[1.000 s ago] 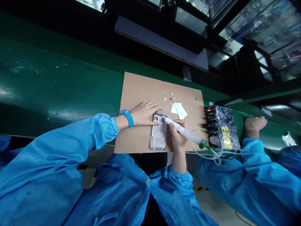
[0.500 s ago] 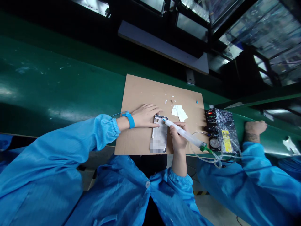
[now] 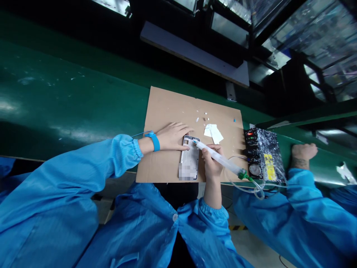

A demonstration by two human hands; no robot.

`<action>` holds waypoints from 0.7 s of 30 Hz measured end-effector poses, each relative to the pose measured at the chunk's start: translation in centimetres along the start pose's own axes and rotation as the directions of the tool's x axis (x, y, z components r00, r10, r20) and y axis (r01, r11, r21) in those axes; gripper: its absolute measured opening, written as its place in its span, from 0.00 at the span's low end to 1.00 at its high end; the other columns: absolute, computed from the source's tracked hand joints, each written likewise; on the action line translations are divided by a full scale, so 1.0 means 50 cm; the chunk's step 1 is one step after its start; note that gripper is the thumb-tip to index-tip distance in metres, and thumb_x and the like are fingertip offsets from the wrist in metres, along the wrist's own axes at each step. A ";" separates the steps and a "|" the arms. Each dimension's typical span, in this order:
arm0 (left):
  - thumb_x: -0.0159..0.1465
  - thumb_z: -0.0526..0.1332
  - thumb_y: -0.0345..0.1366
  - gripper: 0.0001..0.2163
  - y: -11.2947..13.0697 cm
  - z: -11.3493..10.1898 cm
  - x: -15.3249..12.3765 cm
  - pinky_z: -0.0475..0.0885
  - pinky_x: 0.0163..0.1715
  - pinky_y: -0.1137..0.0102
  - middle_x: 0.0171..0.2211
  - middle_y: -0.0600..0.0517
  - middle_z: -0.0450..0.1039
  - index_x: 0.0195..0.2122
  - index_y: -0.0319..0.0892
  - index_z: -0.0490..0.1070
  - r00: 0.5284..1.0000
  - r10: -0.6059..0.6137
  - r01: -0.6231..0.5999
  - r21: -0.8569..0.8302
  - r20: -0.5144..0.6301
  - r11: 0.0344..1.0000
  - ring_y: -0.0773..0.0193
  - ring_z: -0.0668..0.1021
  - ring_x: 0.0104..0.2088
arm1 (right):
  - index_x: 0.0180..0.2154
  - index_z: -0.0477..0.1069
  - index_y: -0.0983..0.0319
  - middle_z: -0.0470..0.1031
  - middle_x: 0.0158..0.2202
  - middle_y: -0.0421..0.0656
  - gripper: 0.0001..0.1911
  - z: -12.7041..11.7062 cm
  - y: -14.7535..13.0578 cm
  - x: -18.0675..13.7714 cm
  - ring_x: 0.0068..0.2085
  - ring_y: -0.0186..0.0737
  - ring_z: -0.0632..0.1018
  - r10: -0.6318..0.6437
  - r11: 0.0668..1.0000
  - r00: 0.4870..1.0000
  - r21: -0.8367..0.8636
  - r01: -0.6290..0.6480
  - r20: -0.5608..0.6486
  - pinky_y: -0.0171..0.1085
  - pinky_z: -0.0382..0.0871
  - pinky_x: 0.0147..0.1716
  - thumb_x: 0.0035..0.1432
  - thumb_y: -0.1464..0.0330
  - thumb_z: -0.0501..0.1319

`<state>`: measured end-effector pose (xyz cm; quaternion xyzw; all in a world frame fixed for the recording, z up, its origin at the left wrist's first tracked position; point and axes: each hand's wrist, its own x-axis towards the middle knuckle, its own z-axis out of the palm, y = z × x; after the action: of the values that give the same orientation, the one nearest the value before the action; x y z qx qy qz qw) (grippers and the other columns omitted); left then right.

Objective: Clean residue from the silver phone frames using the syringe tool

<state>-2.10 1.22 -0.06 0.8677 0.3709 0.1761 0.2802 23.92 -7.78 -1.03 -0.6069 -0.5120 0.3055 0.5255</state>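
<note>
A silver phone frame (image 3: 188,158) lies flat on a cardboard sheet (image 3: 164,111), with a square cut-out near its far end. My left hand (image 3: 173,137) rests flat to the left of the frame, fingers stretched out, thumb and fingertips touching its far left corner. My right hand (image 3: 212,163) is closed around a white dispensing syringe (image 3: 223,160). The syringe slants down to the left, its tip at the frame's far right part. Whether anything comes out of the tip is too small to tell. A clear tube leaves its green end cap.
Right of the cardboard stands a speckled black dispenser box (image 3: 266,156) with a gauge and looping clear tubing (image 3: 259,191). White paper pieces (image 3: 213,133) and small scraps lie on the cardboard. A co-worker's fist (image 3: 304,153) rests on the green bench (image 3: 83,108) at the right.
The view has shifted very slightly. Both hands, the phone frame and the syringe keep nearly the same places, with the syringe tip still at the frame's far end.
</note>
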 end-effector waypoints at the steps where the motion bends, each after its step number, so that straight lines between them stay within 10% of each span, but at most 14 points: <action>1: 0.75 0.74 0.56 0.37 -0.001 0.001 0.000 0.72 0.74 0.48 0.70 0.38 0.81 0.78 0.44 0.72 1.000 0.002 -0.002 -0.003 -0.003 1.000 0.38 0.79 0.72 | 0.42 0.76 0.55 0.78 0.28 0.34 0.24 0.000 -0.001 0.000 0.25 0.36 0.74 0.001 1.000 1.000 -0.003 -0.001 0.001 0.37 0.73 0.27 0.62 0.47 0.80; 21: 0.75 0.74 0.55 0.36 -0.001 0.000 -0.001 0.72 0.73 0.49 0.68 0.40 0.83 0.79 0.44 0.72 1.000 0.017 -0.017 -0.021 -0.012 1.000 0.40 0.80 0.70 | 0.42 0.75 0.55 0.76 0.28 0.35 0.28 0.001 -0.009 0.000 0.25 0.37 0.75 -0.002 0.999 1.000 -0.032 0.003 0.015 0.37 0.74 0.27 0.63 0.41 0.79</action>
<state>-2.15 1.21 -0.09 0.8668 0.3632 0.1874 0.2855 23.73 -7.81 -0.62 -0.6121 -0.5216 0.3014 0.5122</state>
